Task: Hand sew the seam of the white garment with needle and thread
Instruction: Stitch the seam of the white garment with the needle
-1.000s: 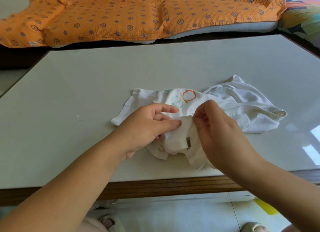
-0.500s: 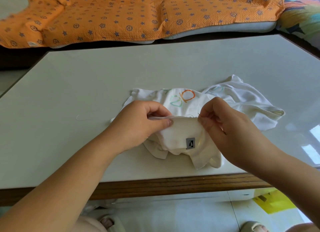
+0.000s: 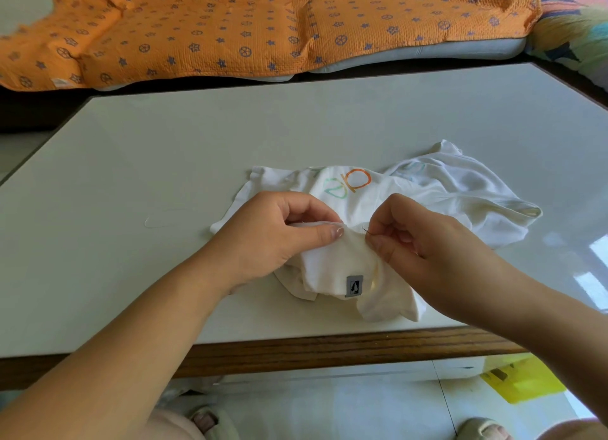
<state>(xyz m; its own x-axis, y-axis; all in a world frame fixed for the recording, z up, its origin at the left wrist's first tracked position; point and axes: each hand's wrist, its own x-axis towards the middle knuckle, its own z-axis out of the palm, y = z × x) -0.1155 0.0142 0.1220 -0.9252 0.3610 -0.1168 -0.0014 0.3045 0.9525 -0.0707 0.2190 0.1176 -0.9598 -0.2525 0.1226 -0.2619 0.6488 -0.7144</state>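
Both bare forearms reach in from below and angle toward each other. The left hand (image 3: pixel 276 239) pinches a fold of the white cotton garment (image 3: pixel 332 268), with the thumb laid flat on top and the fingers curled behind. Just beside it, the right hand (image 3: pixel 431 242) curls its fingers, thumb and forefinger pinching a thin dark metal needle (image 3: pixel 366 231) whose tip points toward the left thumb.

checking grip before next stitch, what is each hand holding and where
Left hand pinches the white garment at its folded seam edge; right hand pinches the needle by one end.
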